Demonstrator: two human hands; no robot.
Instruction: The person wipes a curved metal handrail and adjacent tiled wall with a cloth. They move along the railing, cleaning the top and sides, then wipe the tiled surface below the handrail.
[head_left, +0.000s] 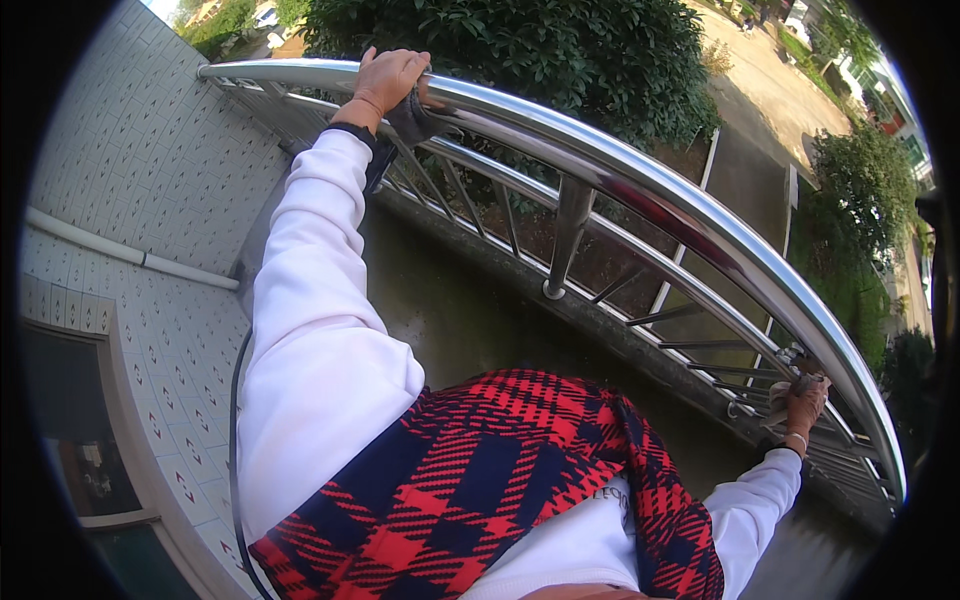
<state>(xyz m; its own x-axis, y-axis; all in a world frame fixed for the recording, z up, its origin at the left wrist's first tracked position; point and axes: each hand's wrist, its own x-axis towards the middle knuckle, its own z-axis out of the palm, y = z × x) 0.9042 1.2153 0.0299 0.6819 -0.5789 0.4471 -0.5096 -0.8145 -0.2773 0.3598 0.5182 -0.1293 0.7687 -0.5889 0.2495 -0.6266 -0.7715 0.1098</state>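
Note:
A polished metal balcony railing (660, 176) curves across the view, with a thick top rail, a thinner rail below it and upright bars. On the top rail at upper left lies my left hand (390, 79), its fingers over a dark grey cloth (412, 120) that hangs down on the near side. Far to the right, my right hand (805, 405) is closed on a light-coloured cloth (780, 403) beside the lower rail, under the top rail. Part of the right fingers is hidden by the cloth and the rail.
A tiled wall (150, 127) with a white pipe (180, 270) and a window frame (124, 427) stands at left. The wet-looking concrete floor (465, 300) runs along the railing's low kerb. Beyond the railing are a leafy tree (525, 60) and a paved path. A black cable (236, 450) runs beside my left sleeve.

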